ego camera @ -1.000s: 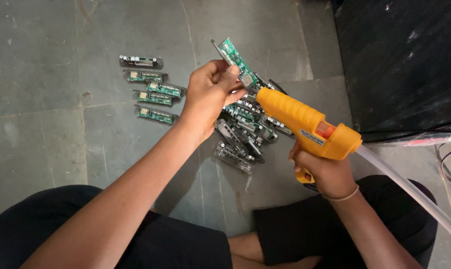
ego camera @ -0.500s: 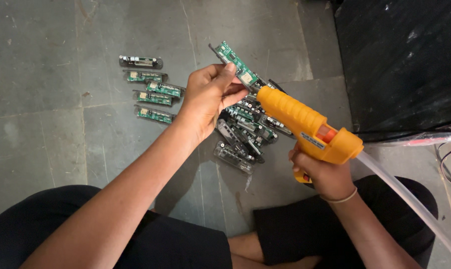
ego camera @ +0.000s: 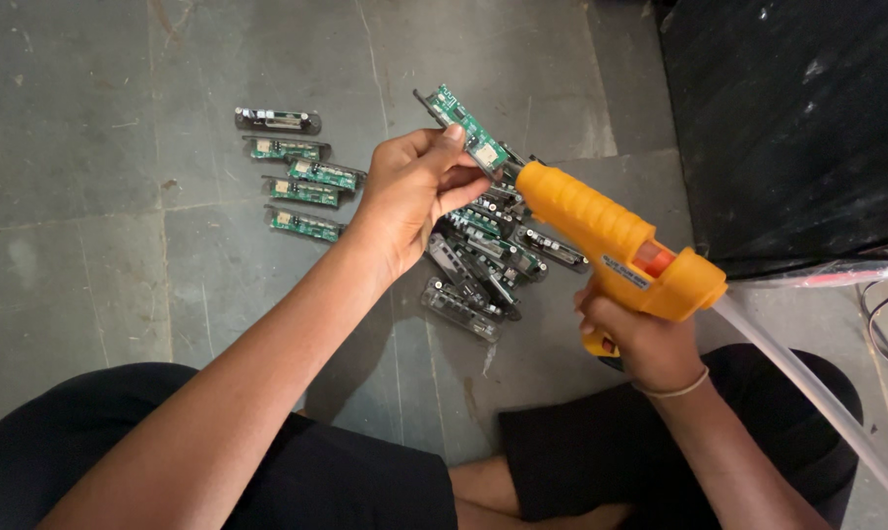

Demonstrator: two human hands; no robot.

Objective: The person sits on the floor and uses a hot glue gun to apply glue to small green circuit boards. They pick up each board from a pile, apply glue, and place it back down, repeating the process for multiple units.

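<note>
My left hand [ego camera: 416,192] pinches a small green circuit board [ego camera: 466,128] and holds it up, tilted, above the floor. My right hand [ego camera: 643,339] grips the handle of an orange glue gun [ego camera: 611,236]. The gun's nozzle touches the lower end of the board. A clear glue stick [ego camera: 807,383] pokes out of the gun's back toward the lower right. Under both hands lies a loose pile of similar boards [ego camera: 483,260] in clear housings.
Several boards lie in a neat column [ego camera: 296,177] on the grey stone floor at the left. A black panel [ego camera: 797,118] fills the upper right, with cables [ego camera: 886,314] at the right edge. My legs in black cloth cross the bottom.
My left hand has tilted the board slightly, and the glue gun nozzle stays against it. Both hands sit a little lower in view.
</note>
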